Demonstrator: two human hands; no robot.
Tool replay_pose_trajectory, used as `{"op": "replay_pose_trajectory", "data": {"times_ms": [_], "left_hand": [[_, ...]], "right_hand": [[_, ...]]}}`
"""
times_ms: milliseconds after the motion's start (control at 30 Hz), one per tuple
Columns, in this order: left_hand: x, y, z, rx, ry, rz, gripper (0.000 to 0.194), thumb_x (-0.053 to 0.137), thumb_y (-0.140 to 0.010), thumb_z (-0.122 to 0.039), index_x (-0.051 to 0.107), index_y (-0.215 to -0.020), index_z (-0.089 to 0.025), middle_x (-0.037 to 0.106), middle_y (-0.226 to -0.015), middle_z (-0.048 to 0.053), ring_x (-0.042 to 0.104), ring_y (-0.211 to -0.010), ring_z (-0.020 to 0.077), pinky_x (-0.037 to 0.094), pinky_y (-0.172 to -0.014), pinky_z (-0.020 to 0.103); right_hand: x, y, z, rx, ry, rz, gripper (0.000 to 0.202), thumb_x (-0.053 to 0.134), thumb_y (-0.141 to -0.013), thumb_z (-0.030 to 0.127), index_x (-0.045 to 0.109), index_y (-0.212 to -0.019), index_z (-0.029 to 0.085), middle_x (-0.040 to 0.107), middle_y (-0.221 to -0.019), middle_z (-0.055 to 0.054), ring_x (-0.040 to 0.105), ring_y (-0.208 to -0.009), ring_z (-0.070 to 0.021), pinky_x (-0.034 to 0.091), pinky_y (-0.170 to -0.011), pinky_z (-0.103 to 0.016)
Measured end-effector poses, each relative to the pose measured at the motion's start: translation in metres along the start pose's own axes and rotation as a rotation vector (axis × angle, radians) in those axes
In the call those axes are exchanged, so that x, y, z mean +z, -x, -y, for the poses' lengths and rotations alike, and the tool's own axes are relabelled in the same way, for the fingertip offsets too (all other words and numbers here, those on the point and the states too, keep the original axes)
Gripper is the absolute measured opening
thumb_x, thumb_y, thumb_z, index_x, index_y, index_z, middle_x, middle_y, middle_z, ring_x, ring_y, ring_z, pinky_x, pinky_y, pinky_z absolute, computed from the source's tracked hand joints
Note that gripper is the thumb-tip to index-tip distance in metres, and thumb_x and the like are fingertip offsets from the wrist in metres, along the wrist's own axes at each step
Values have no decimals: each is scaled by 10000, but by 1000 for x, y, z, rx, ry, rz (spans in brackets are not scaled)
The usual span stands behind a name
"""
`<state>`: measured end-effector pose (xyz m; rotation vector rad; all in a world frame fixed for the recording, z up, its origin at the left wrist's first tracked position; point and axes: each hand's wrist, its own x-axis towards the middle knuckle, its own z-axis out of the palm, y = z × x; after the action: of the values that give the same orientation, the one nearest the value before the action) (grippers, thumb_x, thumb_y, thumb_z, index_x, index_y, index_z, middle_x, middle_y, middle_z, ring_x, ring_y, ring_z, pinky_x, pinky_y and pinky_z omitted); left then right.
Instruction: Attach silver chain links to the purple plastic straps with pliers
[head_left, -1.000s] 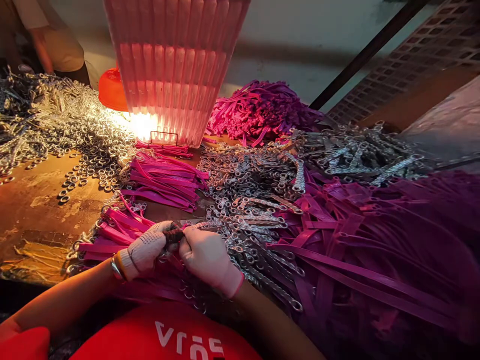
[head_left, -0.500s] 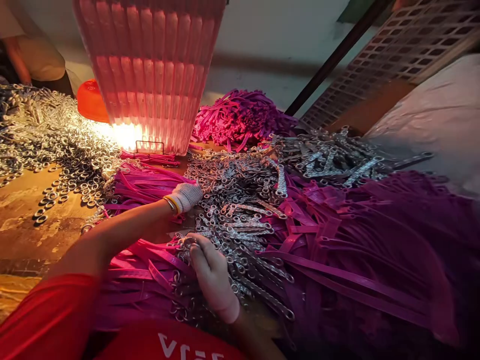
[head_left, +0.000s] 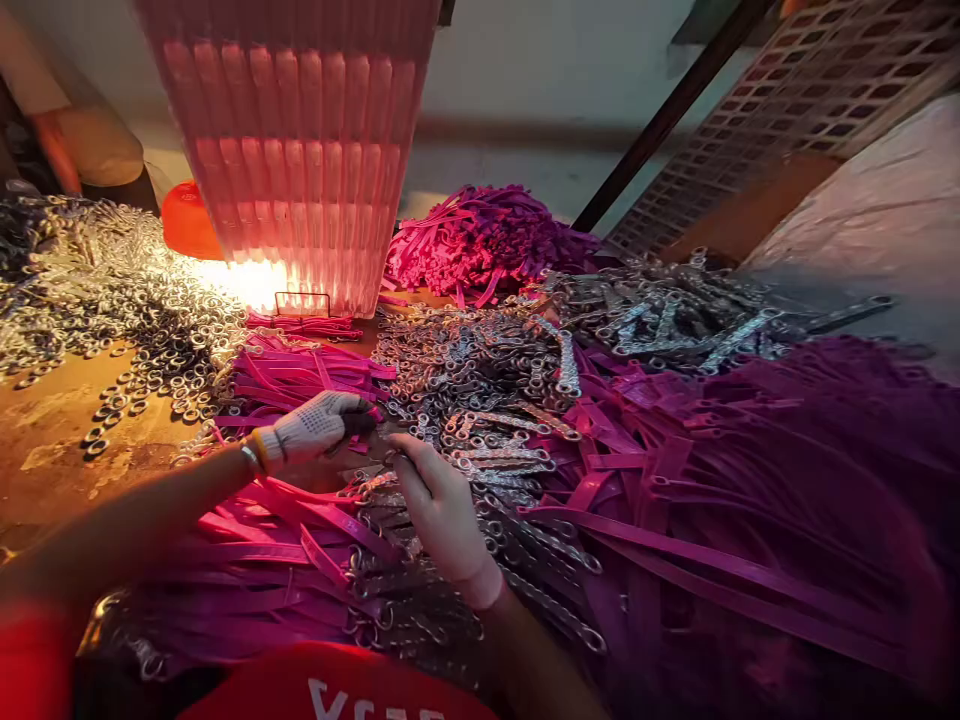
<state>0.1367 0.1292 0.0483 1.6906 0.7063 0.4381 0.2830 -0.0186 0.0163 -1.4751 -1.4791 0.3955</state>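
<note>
My left hand point(head_left: 315, 427), in a white knit glove, is closed around a small dark object at its fingertips, just above a bundle of magenta straps point(head_left: 300, 375). My right hand point(head_left: 442, 510), also gloved, pinches a metal chain piece point(head_left: 379, 484) at the edge of the heap of silver chain links point(head_left: 480, 380). The two hands sit close together, fingertips almost touching. More magenta straps with metal ends point(head_left: 285, 560) lie under my forearms.
A tall pink ribbed shade point(head_left: 300, 150) glows at the back, with an orange bowl point(head_left: 184, 215) beside it. Loose metal rings point(head_left: 112, 300) cover the left of the table. Purple strap piles point(head_left: 487, 235) point(head_left: 750, 480) fill the back and right. Another person point(head_left: 75, 140) works at the far left.
My left hand reached out over the strap bundle and has come back toward my right hand. My right hand lifted from the chains and moved up to meet it.
</note>
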Motion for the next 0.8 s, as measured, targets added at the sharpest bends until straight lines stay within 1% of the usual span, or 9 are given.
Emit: {"op": "replay_pose_trajectory", "data": {"times_ms": [133, 200, 267, 367, 467, 567, 633, 700, 800], "left_hand": [[12, 62, 0, -153, 85, -3, 189, 550, -843, -297, 625, -831, -123, 575, -619, 7, 399, -439, 74, 306, -408, 195], [19, 81, 3, -238, 116, -2, 213, 475, -877, -313, 584, -807, -145, 526, -572, -17, 359, -391, 72, 265, -370, 198], [24, 91, 7, -240, 59, -9, 227, 429, -889, -304, 544, -753, -163, 483, -533, -33, 358, -391, 79, 263, -378, 201], [27, 97, 15, -62, -224, -59, 188, 493, -852, -263, 547, -708, -154, 529, -593, -13, 424, -514, 93, 317, -482, 208], [22, 99, 22, 77, -395, -44, 159, 536, -829, -239, 583, -715, -138, 575, -675, 10, 436, -609, 109, 326, -555, 227], [15, 101, 25, 9, -263, 113, 209, 466, -853, -238, 567, -694, -149, 503, -608, -16, 371, -552, 99, 290, -516, 229], [13, 103, 27, -15, -168, 182, 213, 436, -848, -218, 600, -729, -150, 527, -629, -12, 389, -557, 102, 319, -533, 230], [14, 104, 29, 6, -153, 187, 180, 484, -816, -204, 644, -758, -142, 605, -699, 16, 458, -617, 121, 373, -604, 243], [18, 104, 33, 13, -180, 130, 101, 575, -749, -172, 665, -721, -135, 655, -751, 52, 510, -694, 151, 404, -700, 265]], "right_hand": [[12, -2, 9, -112, 239, 122, 276, 460, -985, 226, 621, -1207, 194, 728, -1052, -84, 682, -948, -201, 493, -833, -285], [16, 2, 17, -161, 439, 206, 283, 469, -968, 195, 621, -1207, 190, 721, -975, -80, 679, -844, -197, 466, -736, -269], [17, 6, 25, -209, 631, 292, 275, 477, -958, 178, 624, -1190, 189, 695, -885, -68, 649, -730, -189, 408, -634, -267], [17, 14, 33, -271, 803, 377, 247, 475, -959, 166, 619, -1158, 187, 650, -810, -49, 600, -648, -184, 326, -563, -286], [20, 22, 35, -286, 862, 374, 224, 487, -952, 154, 607, -1140, 176, 641, -817, -52, 585, -652, -181, 307, -562, -294], [25, 29, 34, -312, 881, 340, 236, 467, -957, 143, 607, -1146, 164, 645, -826, -67, 586, -674, -190, 327, -579, -296], [28, 30, 31, -324, 824, 342, 265, 455, -962, 140, 601, -1181, 166, 664, -858, -71, 601, -698, -194, 359, -602, -291], [31, 30, 28, -297, 699, 365, 270, 465, -972, 158, 597, -1205, 186, 688, -910, -61, 630, -758, -186, 402, -651, -275], [35, 27, 26, -224, 579, 382, 240, 464, -990, 190, 615, -1176, 204, 703, -959, -54, 654, -837, -180, 440, -722, -261]]}}
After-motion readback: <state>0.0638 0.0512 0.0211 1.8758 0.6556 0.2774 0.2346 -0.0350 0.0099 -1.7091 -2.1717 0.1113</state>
